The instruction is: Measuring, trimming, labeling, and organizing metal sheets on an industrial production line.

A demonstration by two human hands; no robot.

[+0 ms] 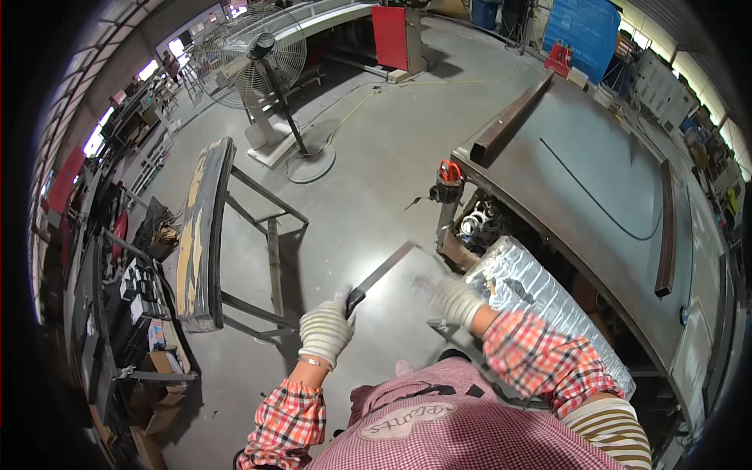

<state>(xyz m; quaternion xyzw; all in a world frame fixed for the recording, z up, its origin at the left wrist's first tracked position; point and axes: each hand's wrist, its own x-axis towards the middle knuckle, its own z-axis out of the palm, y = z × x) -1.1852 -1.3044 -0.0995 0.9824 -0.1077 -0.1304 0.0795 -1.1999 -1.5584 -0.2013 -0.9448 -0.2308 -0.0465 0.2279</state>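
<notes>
My left hand [326,332], in a pale knitted glove, is closed round the black handle of a long flat-bladed tool [385,270]. Its straight grey blade slants up and to the right over the floor; whether the edge has teeth I cannot make out. To the right of the blade, my right hand [453,299] wears a similar glove and is smeared by motion, so its fingers do not show clearly. Close beside that hand lies a roll wrapped in silvery foil [540,294], with a torn patch at its near end.
A metal-topped table [603,149] on the right carries brown steel bars [513,121] and a thin dark rod. Orange-handled scissors [449,171] stand in a holder at its corner. On the left is a padded bench on metal legs [205,235]; a stand fan [262,47] rises beyond.
</notes>
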